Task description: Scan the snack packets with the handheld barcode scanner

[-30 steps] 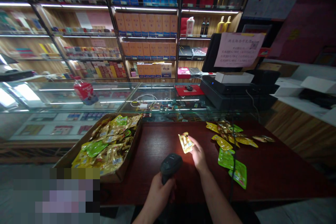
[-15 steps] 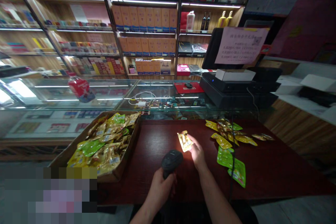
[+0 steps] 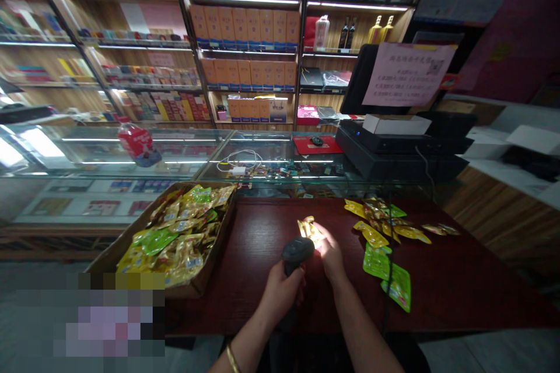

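My left hand (image 3: 282, 288) is wrapped round the handle of a black handheld barcode scanner (image 3: 297, 250), its head pointing away from me. Just beyond it, my right hand (image 3: 330, 250) pinches a gold snack packet (image 3: 308, 230) by its right edge, brightly lit by the scanner. The scanner's head hides the packet's lower part. On the left, a cardboard box (image 3: 205, 271) is filled with gold, yellow and green packets (image 3: 179, 227). Several loose packets lie on the right, among them a green packet (image 3: 397, 285) and a yellow packet (image 3: 371, 234).
The dark red tabletop (image 3: 258, 227) meets a glass display counter (image 3: 188, 154). On the counter are a red-labelled bottle (image 3: 137, 143), a white cable (image 3: 238, 160), a mouse (image 3: 317, 141) and a monitor with a paper notice (image 3: 406, 76). A black cord (image 3: 391, 245) crosses the table's right side.
My left hand has moved the scanner right and slightly up, closer to the gold packet, and now covers part of it. My right hand still holds the packet, nearly in place.
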Demonstrator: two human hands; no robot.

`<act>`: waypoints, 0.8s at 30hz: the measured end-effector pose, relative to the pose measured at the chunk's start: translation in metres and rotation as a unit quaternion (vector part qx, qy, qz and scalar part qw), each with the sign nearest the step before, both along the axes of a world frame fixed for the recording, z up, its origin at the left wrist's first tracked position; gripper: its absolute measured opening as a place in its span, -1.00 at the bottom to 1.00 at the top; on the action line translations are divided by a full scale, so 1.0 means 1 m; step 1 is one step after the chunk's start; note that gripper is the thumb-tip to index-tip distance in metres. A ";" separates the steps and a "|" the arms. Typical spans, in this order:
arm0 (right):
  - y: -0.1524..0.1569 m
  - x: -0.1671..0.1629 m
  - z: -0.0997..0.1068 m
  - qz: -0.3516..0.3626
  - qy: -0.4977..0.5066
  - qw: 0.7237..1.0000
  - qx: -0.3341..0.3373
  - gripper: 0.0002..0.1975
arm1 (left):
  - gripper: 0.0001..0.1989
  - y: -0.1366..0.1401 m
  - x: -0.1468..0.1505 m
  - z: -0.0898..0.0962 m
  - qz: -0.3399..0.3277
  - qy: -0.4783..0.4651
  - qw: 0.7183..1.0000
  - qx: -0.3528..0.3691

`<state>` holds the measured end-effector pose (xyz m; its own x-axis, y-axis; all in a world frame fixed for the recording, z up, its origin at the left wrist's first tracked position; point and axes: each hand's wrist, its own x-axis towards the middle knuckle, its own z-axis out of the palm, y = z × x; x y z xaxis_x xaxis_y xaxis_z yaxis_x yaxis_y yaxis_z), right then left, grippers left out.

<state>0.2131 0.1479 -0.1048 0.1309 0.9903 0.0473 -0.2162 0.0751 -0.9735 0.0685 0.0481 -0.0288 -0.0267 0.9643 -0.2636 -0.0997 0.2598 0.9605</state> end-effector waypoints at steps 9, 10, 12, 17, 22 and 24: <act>0.006 -0.003 -0.007 -0.011 0.010 1.000 -0.013 -0.47 | -0.82 0.015 0.005 -0.015 0.005 -0.008 0.999 -0.036; 0.007 -0.002 -0.007 -0.013 0.009 1.000 -0.014 -0.47 | -0.81 0.016 0.006 -0.015 0.004 -0.007 0.999 -0.040; 0.007 -0.002 -0.008 -0.017 0.009 1.000 -0.016 -0.48 | -0.80 0.016 0.007 -0.014 0.004 -0.006 0.999 -0.045; 0.005 0.000 -0.009 -0.025 0.021 0.999 -0.030 -0.44 | -0.79 0.002 -0.003 -0.011 0.012 -0.002 0.999 -0.049; 0.000 0.004 -0.005 -0.033 0.048 0.997 -0.055 -0.41 | -0.69 -0.027 -0.034 -0.023 0.051 -0.025 0.997 -0.043; -0.001 -0.002 0.003 -0.031 0.065 0.994 -0.084 -0.43 | -0.62 -0.034 -0.046 -0.032 0.078 -0.062 0.994 -0.036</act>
<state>0.2108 0.1466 -0.1015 0.1855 0.9728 -0.1384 -0.3405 -0.0685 -0.9377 0.0221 0.0141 -0.0604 -0.1381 0.9295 -0.3421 -0.2615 0.2989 0.9177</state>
